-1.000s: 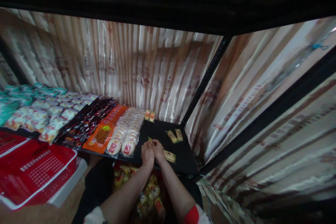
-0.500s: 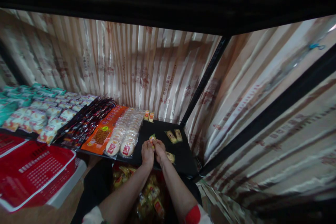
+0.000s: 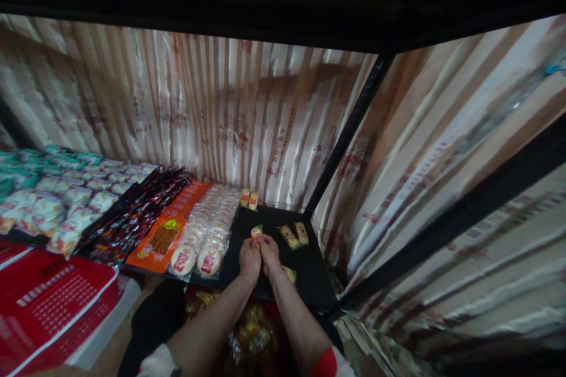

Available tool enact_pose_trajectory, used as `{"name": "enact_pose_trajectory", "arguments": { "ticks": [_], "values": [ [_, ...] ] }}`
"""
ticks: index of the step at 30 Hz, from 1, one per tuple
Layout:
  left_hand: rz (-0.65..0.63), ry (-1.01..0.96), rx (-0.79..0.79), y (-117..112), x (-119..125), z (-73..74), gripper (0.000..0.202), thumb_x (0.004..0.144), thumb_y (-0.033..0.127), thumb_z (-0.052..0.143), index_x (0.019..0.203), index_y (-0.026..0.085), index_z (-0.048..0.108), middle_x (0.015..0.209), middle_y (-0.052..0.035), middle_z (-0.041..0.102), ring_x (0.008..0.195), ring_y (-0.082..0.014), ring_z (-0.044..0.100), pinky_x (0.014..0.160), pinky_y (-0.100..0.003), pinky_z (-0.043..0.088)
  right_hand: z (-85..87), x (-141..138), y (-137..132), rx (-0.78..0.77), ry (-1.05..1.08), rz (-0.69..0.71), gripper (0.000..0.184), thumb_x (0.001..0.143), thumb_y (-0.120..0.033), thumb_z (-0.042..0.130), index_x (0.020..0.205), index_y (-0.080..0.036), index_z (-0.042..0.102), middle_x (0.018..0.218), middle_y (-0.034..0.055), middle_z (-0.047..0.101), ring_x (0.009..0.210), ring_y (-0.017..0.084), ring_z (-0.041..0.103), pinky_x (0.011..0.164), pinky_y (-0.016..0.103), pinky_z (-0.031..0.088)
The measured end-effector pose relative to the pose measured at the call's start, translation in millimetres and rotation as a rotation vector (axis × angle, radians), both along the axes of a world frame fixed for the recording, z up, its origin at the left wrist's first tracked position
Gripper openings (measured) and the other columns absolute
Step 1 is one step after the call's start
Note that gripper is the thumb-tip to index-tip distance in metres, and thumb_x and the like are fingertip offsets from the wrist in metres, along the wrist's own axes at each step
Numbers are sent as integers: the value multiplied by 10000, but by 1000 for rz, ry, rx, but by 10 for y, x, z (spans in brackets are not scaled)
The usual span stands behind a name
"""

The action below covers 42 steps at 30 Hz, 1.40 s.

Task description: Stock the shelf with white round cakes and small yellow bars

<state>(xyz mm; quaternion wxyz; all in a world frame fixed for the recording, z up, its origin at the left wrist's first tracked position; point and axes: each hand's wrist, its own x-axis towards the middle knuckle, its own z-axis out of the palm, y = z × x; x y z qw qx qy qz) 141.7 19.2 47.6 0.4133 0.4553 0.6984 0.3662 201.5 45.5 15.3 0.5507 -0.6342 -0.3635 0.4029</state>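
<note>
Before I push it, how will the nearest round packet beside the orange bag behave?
The round packet may slide, since its clear wrapping looks glossy. Pushed backward, it would probably disturb the row close behind. Its pale, biscuit-like look suggests it could be brittle.

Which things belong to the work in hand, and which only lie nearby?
Work in hand: yellow packet between left hand and right hand; loose yellow packets on black shelf.

Apparently only nearby: orange bag; round snacks; dark packets; teal packets; red package.

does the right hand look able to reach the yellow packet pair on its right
Likely yes: only bare black shelf separates the right hand from that pair, though it seems to hold another packet.
</note>
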Motion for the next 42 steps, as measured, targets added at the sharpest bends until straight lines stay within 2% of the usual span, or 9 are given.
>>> {"name": "enact_pose_trajectory", "arguments": {
  "ticks": [4, 9, 13, 19, 23, 30, 36, 40, 42],
  "values": [
    [4, 25, -8, 171, 5, -1, 301, 873, 206, 325, 1037, 144, 570, 1054, -98, 659, 965, -164, 613, 765, -215, 449, 27, 100, 79, -65, -218, 49, 288, 745, -400, 513, 880, -174, 631, 858, 56, 703, 780, 163, 646, 671, 233, 481],
    [-10, 56, -7, 397, 24, -4, 318, 866, 185, 325, 1071, 136, 562, 1078, -102, 650, 1008, -167, 596, 809, -213, 429, 175, 217, 226, -225, -557, 141, 267, 768, -345, 528, 972, -207, 633, 913, 44, 707, 848, 166, 651, 686, 232, 453],
    [-18, 73, -4, 570, 74, -13, 342, 852, 162, 329, 1107, 112, 552, 1121, -125, 631, 1055, -186, 573, 859, -229, 409, 209, 251, 358, -256, -684, 148, 289, 789, -307, 522, 1039, -196, 615, 954, 67, 701, 908, 187, 643, 714, 247, 443],
    [-43, 67, 24, 806, 184, -76, 335, 856, 175, 322, 1082, 128, 565, 1082, -106, 649, 1000, -167, 597, 839, -219, 420, 53, 302, 525, -201, -747, 145, 354, 787, -273, 508, 1121, -175, 571, 1020, 87, 679, 914, 203, 637, 731, 260, 438],
    [-71, 52, 58, 947, 269, -129, 340, 862, 174, 304, 1048, 133, 586, 1051, -94, 662, 968, -151, 611, 830, -211, 430, -49, 361, 656, -113, -796, 60, 359, 795, -242, 472, 1126, -142, 568, 990, 107, 672, 915, 202, 628, 759, 261, 439],
    [-145, 38, 108, 1185, 384, -172, 336, 877, 206, 306, 1023, 156, 606, 1039, -70, 673, 947, -145, 619, 835, -229, 447, -110, 416, 944, -71, -872, 8, 321, 825, -184, 407, 1094, -125, 572, 979, 126, 660, 933, 209, 613, 785, 272, 429],
    [-148, 104, 162, 1373, 417, -212, 333, 871, 207, 336, 1059, 139, 603, 1113, -91, 643, 1072, -172, 563, 976, -293, 388, -105, 431, 1209, -115, -896, 1, 311, 825, -206, 456, 1106, -114, 552, 939, 123, 671, 904, 203, 614, 756, 257, 428],
    [-75, 264, 308, 1432, 430, -294, 353, 868, 220, 338, 1098, 143, 594, 1226, -79, 578, 1248, -183, 411, 1087, -337, 284, -96, 467, 1340, -109, -896, 30, 346, 814, -193, 486, 1142, -96, 537, 964, 128, 665, 921, 203, 607, 788, 248, 424],
    [-70, 298, 332, 1449, 422, -342, 368, 865, 219, 336, 1129, 138, 579, 1254, -83, 559, 1281, -188, 371, 1103, -352, 267, -95, 480, 1397, -137, -896, 32, 360, 820, -203, 486, 1160, -94, 532, 970, 131, 659, 911, 202, 609, 779, 244, 429]
  ]
}}
